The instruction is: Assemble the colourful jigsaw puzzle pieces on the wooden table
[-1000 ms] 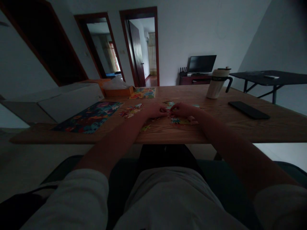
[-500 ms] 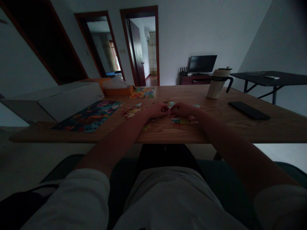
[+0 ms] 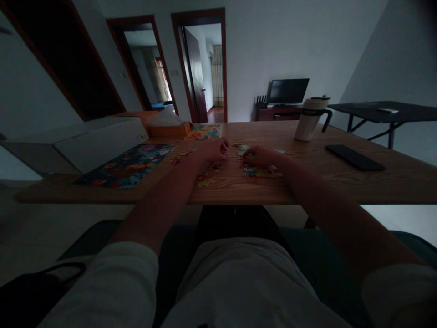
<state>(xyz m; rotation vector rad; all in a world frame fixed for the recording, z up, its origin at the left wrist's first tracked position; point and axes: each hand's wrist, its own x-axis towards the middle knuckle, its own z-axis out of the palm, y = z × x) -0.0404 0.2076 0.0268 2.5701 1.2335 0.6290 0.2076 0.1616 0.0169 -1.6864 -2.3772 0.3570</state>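
Note:
My left hand [image 3: 214, 151] hovers over the table left of the middle, its fingers curved and apart with nothing visible between them. Loose jigsaw puzzle pieces [image 3: 179, 159] lie beside and under its wrist, and a yellow-green piece [image 3: 205, 182] lies nearer the table's front edge. Fingers of my right hand [image 3: 260, 156] pinch a small puzzle piece [image 3: 241, 155] at the left edge of a partly joined puzzle [image 3: 251, 171]. My right hand and forearm hide some of that puzzle. More colourful pieces [image 3: 243, 147] show just beyond the fingertips.
On the wooden table [image 3: 327, 184] a dark picture sheet [image 3: 131, 165] lies left, beside a white box [image 3: 99, 139]. An orange box [image 3: 170, 130] and a bright picture sheet [image 3: 204, 132] are at the back. A handled tumbler [image 3: 309, 120] and a black phone [image 3: 355, 157] are on the right.
My left hand has drawn away from my right hand, leftward, and its fingers have spread. My right hand has stayed nearly still at the puzzle.

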